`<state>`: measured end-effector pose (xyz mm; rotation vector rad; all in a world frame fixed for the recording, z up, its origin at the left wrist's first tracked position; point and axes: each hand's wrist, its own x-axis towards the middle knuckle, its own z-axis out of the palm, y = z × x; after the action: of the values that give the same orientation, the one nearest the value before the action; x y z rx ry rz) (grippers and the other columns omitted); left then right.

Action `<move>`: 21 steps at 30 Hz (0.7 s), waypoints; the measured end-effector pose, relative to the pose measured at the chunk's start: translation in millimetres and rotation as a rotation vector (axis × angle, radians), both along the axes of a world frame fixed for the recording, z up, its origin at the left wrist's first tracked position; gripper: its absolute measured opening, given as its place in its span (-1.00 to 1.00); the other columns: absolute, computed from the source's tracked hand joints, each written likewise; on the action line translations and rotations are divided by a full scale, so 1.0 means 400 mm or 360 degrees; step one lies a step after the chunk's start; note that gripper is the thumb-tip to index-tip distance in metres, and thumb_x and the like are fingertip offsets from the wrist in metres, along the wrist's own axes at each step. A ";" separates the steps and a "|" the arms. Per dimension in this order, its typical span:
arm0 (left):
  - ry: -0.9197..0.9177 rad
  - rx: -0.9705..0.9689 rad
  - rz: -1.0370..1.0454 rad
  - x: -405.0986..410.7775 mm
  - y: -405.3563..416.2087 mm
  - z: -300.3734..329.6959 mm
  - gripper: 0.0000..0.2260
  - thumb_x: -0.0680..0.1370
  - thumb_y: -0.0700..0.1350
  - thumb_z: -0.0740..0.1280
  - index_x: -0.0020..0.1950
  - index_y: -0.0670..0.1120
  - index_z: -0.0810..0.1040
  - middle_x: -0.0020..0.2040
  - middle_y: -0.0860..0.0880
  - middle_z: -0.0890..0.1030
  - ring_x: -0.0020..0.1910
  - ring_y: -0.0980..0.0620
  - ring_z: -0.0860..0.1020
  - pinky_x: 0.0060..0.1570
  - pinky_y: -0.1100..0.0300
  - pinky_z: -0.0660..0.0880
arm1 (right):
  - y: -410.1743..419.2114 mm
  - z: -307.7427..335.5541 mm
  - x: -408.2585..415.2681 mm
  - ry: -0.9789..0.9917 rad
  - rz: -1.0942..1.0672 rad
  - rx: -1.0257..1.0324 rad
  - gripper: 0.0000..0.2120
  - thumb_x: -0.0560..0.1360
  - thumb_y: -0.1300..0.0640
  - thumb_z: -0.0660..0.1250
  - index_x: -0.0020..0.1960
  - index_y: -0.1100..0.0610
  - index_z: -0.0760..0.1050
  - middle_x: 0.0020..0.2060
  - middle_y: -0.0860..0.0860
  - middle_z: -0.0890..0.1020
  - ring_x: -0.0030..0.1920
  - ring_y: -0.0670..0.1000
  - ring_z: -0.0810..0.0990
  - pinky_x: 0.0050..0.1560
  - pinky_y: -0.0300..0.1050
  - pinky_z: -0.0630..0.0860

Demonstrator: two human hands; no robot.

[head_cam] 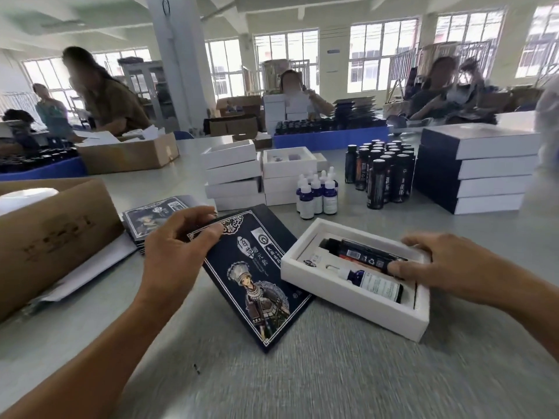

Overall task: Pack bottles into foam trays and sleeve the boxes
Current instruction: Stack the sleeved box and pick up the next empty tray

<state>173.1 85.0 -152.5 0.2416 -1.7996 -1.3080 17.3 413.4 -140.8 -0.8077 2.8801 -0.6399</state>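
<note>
Our left hand [178, 246] pinches the sleeve [254, 276] just left of the filled tray [357, 300]; our right hand [435, 261] clamps the tray's far end. We square openings before sliding.

Hidden, cropped and blurred parts

Blurred faces on the people [106, 95] at the far side. Cut off at the left edge: cardboard box [54, 237]; at the right edge: pale blurred shape [549, 128], not identifiable. Top corner of the dark printed sleeve [257, 276] covered by the left hand [178, 246]; its right edge tucked under the white tray [357, 300]. End of the black bottle [363, 255] hidden under the right hand [438, 264]. Label print on the dropper bottle [375, 282] too small to read. Near worktop [302, 373] smeared.
</note>
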 end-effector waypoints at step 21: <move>-0.0026 -0.0143 0.0394 -0.029 0.000 -0.040 -0.88 0.57 -0.15 0.36 0.09 0.01 0.58 -0.25 0.02 0.62 -0.19 -0.03 0.62 -0.09 -0.14 0.62 | 0.001 -0.009 0.005 0.0048 0.0018 0.0073 -0.19 0.36 -0.42 0.22 0.47 0.01 0.33 0.34 -0.01 0.53 0.18 -0.02 0.51 0.26 0.00 0.44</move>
<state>161.5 85.0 -168.4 0.4124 -1.7742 -1.0518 19.3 413.7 -144.5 -0.8341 2.9034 -0.5629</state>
